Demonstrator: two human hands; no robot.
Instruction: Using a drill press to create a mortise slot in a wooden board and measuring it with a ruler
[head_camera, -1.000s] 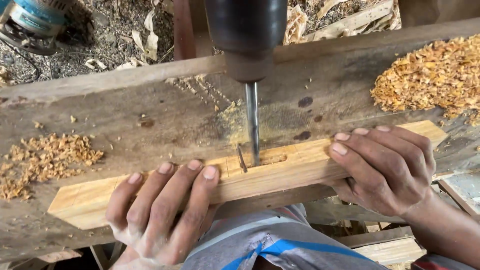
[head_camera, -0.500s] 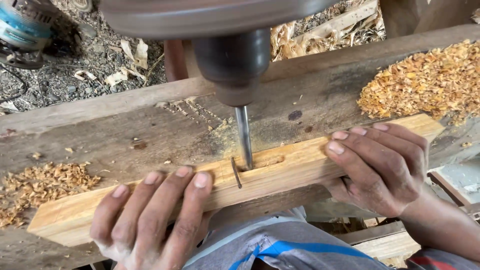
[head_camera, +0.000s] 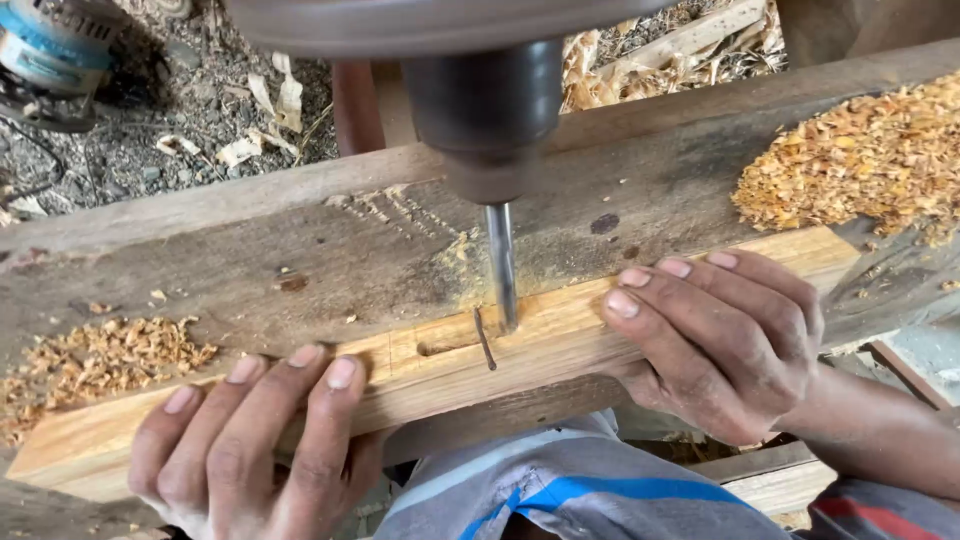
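From the head view, the wood strip (head_camera: 440, 385) lies across the near edge of the old bench (head_camera: 300, 250), running from near left up to far right. A second ago it sat further right; it has slid left along the bench, so the bit (head_camera: 502, 265) now stands at the right end of the slot (head_camera: 465, 340) rather than near its middle. The drill chuck (head_camera: 487, 110) fills more of the top of the view than before.

The left hand (head_camera: 255, 450) lies flat over the strip's near left part, fingers slightly spread, tips pressing down on the top face. It has moved left with the strip. The right hand (head_camera: 725, 345) grips the strip just right of the slot, fingers close together and curled over the top, thumb hidden underneath.

Shavings (head_camera: 95, 360) lie on the bench at left, a larger heap (head_camera: 860, 160) at far right. A blue power tool (head_camera: 55, 55) sits on the ground, far left.
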